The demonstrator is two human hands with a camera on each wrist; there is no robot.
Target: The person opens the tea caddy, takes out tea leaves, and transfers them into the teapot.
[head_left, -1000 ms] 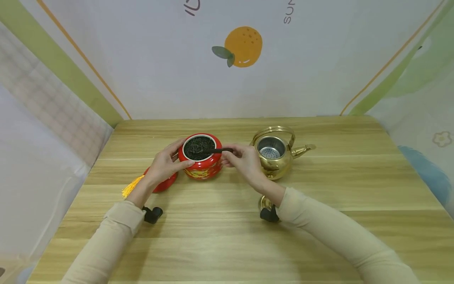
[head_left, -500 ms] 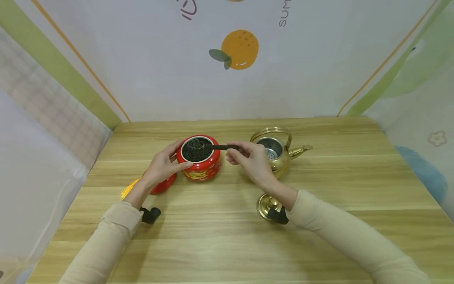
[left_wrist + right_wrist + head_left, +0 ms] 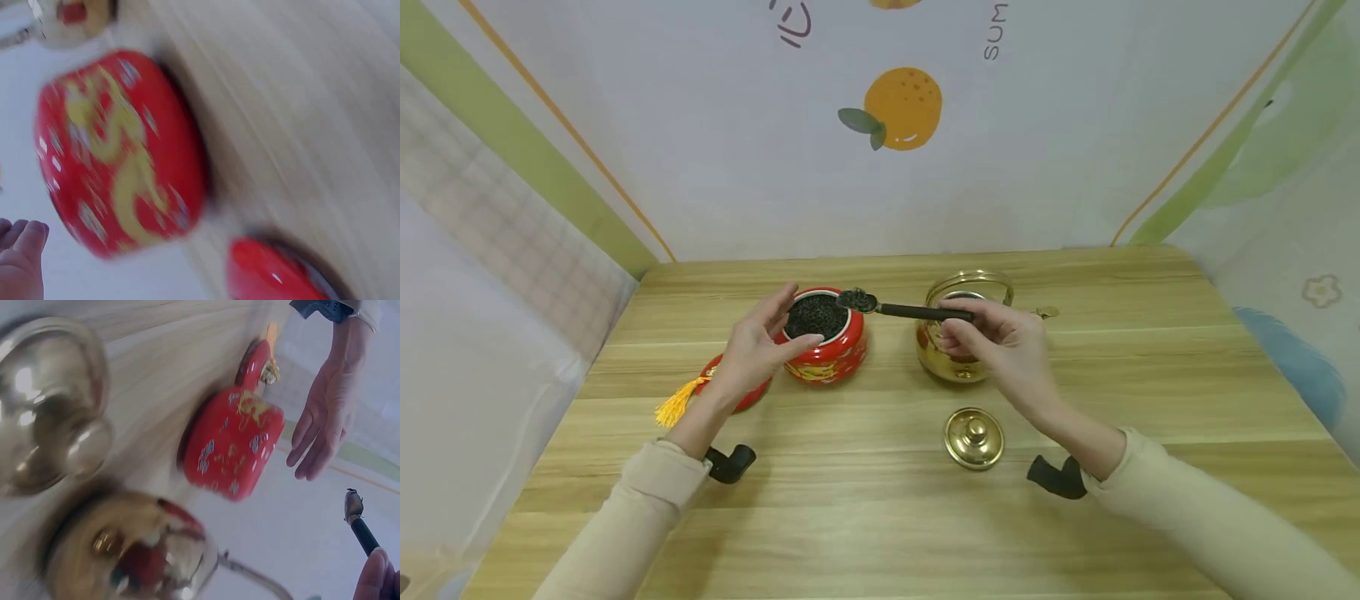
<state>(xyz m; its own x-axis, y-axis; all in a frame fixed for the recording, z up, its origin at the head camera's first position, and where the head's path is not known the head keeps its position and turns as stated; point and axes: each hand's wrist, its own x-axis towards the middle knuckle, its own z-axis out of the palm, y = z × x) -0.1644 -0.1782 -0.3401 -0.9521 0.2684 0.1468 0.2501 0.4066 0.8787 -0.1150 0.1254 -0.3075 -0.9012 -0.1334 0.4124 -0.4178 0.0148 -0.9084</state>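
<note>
A red jar (image 3: pixel 831 367) with a white rim and a yellow dragon holds dark tea leaves (image 3: pixel 815 319). My left hand (image 3: pixel 752 354) is spread beside its left side; the right wrist view shows that hand (image 3: pixel 328 412) apart from the jar. My right hand (image 3: pixel 1007 346) pinches the black handle of a tea scoop (image 3: pixel 917 312). Its head, heaped with dark leaves, hovers over the jar's right rim. Behind the right hand stands the gold teapot (image 3: pixel 936 358), partly hidden, with its hoop handle up.
The gold teapot lid (image 3: pixel 973 437) lies knob up in front of the teapot. Left of the jar, partly under my left wrist, is the red jar lid (image 3: pixel 752 396) with a yellow tassel (image 3: pixel 676 406). A printed cloth wall (image 3: pixel 760 183) rises behind the table.
My right hand has lifted the scoop with leaves out of the jar and moved right, in front of the teapot. The left hand has come off the jar, its fingers spread.
</note>
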